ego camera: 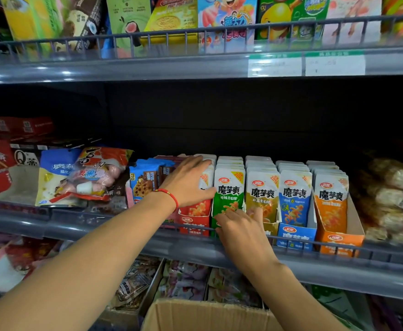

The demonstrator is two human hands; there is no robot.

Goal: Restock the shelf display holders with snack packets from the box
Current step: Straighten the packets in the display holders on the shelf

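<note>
At the frame's centre, the left hand (pixel 187 181) lies flat with straight fingers over the red holder (pixel 194 222), likely steadying its packets. The right hand (pixel 237 229), fingers loosely spread, presses the green packets (pixel 229 187), holding nothing. The box (pixel 210 315) waits bottom centre.

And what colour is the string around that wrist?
Red, with a tiny yellowish bead. The bracelet circles the left wrist, seen best in the head view.

Overhead light glares off the grey shelf rail (pixel 52 70); the recess behind is dark, edges bowed and soft.
</note>
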